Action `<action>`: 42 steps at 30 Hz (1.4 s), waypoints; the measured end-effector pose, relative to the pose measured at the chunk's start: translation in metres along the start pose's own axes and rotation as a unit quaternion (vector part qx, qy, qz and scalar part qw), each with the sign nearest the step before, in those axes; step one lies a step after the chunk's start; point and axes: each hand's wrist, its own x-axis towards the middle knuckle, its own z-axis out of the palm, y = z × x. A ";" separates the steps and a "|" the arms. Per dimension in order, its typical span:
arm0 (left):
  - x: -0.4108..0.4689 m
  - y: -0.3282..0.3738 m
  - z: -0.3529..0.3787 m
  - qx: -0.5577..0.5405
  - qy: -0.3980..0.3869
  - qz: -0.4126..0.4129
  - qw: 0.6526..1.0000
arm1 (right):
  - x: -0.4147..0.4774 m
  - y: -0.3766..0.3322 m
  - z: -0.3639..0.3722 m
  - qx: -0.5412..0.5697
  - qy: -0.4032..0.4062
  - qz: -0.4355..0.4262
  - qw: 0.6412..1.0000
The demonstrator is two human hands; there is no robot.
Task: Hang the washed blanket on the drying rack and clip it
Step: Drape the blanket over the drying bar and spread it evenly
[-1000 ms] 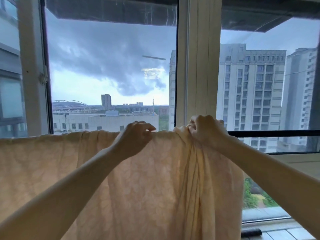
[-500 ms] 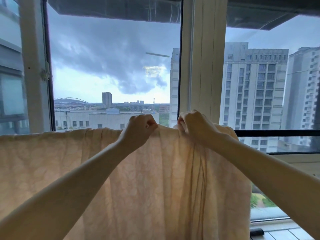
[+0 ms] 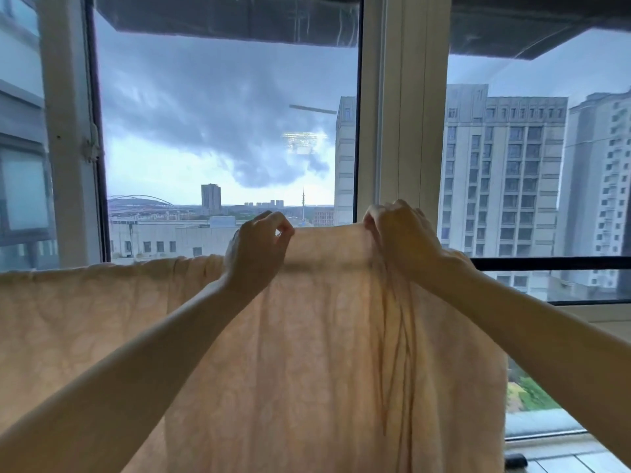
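Pinching the top edge of the pale peach blanket [image 3: 307, 353], the left hand [image 3: 256, 249] has thumb and forefinger closed on the cloth, with the other fingers curled below them. The right hand [image 3: 401, 233] grasps the same edge a little way off, its fingers bunched over a gathered fold. Between the two grips the edge runs taut and nearly level, standing higher than the rest of the blanket's top line. Outward from the left grip the cloth drops to a lower line and stretches flat to the picture's border, draped over something it hides. Straight under the right grip the fabric falls in tight vertical pleats; under the left grip and between the hands it hangs smoother, a faint leafy pattern showing with daylight behind it. Just below both grips a dark band shows through the cloth, in line with a dark bar [image 3: 546, 262] that emerges past the right wrist; whether that bar is the drying rack or part of the window cannot be told. Beyond the hands a pale window post [image 3: 403, 131] rises just above the right grip, with tall apartment blocks [image 3: 502, 172] outward of it and a heavy grey cloud [image 3: 211, 114] above the left grip
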 end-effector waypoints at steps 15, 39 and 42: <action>-0.016 0.042 0.042 -0.092 -0.109 0.101 0.985 | -0.043 0.034 -0.006 0.054 -0.016 0.068 0.996; -0.056 0.122 0.068 0.130 0.019 -0.072 0.989 | -0.118 0.105 -0.010 0.150 -0.081 0.115 0.979; -0.067 0.134 0.068 0.124 -0.016 -0.097 0.987 | -0.118 0.102 -0.008 0.242 -0.063 0.074 0.965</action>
